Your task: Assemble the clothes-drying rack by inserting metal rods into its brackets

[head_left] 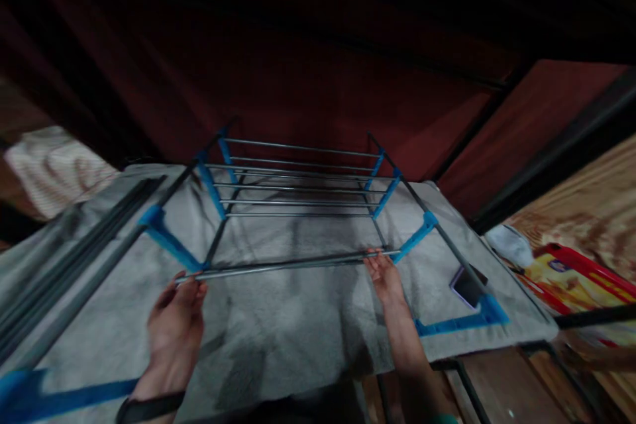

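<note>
A rack frame of grey metal tubes and blue plastic brackets lies on a grey cloth. Across its middle runs a thin metal rod. My left hand pinches the rod's left end, beside a blue bracket. Near the other end, my right hand has its fingers closed round the rod, close to the right blue bracket. Several rods sit between the brackets farther back. Nearer to me, a blue bracket is on the right tube and another blue bracket on the left.
Several loose dark tubes lie on the grey cloth at the left. A phone rests by the right tube. A red and yellow package is at the far right. A dark red panel stands behind the rack.
</note>
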### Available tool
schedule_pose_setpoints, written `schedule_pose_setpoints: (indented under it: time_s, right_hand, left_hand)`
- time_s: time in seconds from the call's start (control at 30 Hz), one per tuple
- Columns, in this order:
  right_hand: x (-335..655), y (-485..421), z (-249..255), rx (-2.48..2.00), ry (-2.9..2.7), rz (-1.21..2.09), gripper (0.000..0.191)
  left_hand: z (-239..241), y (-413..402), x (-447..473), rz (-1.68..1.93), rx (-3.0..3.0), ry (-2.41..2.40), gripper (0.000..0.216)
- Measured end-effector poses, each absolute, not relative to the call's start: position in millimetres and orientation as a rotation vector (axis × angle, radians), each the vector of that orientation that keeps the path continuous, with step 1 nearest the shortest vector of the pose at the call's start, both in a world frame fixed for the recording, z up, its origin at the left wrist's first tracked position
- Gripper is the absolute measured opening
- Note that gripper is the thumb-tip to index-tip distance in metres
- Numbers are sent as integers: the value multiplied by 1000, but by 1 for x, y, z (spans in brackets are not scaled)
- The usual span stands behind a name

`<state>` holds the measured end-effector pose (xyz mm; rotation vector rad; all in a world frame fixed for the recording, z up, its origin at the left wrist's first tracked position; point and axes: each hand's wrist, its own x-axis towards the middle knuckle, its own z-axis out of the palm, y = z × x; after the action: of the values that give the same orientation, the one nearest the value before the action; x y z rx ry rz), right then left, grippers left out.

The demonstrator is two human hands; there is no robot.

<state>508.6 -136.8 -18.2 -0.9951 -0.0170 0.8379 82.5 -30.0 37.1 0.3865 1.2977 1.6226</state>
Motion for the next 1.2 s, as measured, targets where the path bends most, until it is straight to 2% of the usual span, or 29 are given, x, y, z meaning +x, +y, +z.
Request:
schedule_pose_setpoints:
  time_s: [0.13, 0.27, 0.57, 0.83, 0.93, 1.07, 1.2]
  right_hand:
    - [523, -131, -28, -1047, -8, 853, 11]
    - [528, -126, -29, -1098, -47, 910, 8]
    - [526, -128, -17, -1170, -101, 959, 7]
    - [470, -132, 11, -1367, -589, 1243, 38]
    - [426, -117, 38, -1349, -883, 1072, 43]
    - [355, -73, 76, -1385, -1352, 730, 33]
    - [280, -22, 111, -1367, -1934, 625, 32]
  left_hand:
    - [62, -28, 99, 1671, 269, 1205, 22]
    - [62, -25, 102, 1692, 272, 1170, 20]
    - [51, -24, 125, 1648, 328, 1115, 33]
    - [49, -21, 136, 1694, 442, 1129, 47]
    - [47, -19, 136, 1707, 477, 1145, 48]
    - [43, -17, 135, 1706, 530, 1155, 45]
    - [39, -14, 134, 1731, 571, 1153, 43]
